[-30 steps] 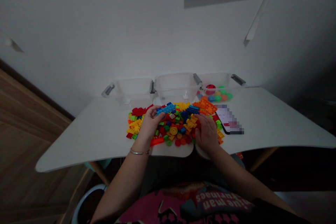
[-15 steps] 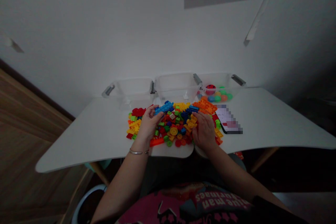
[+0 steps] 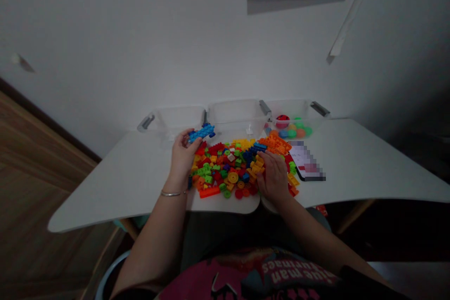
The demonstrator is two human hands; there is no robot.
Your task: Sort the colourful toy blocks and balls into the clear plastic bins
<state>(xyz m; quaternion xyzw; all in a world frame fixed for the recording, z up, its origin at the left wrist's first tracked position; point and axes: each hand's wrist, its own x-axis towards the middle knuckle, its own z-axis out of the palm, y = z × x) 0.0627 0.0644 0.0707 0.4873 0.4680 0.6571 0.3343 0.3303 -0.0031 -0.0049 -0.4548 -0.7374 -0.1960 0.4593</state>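
Note:
My left hand [image 3: 183,150] is closed around a light-blue building-block piece [image 3: 201,134] with darker blue parts at its ends, raised above the left side of the pile. A silver bangle circles that wrist. My right hand [image 3: 274,173] lies on the right part of the pile, fingers stretched and apart from the thumb. Beside its fingertips are yellow bricks [image 3: 256,166] and, just beyond, dark blue bricks [image 3: 253,151]. Between both hands spreads the heap of mixed building blocks [image 3: 225,173], among them a round yellow piece [image 3: 232,177] and a long orange-red brick [image 3: 209,192].
Behind the pile stand a left clear bin [image 3: 181,115], a middle clear bin [image 3: 235,108] and a right clear bin [image 3: 298,108] with coloured balls [image 3: 291,132]. Orange bricks [image 3: 276,143] lie near a phone [image 3: 305,161] on the white table [image 3: 365,164].
My left hand has lifted the light-blue block piece off the pile and carried it left, toward the left bin. My right hand has stayed in place.

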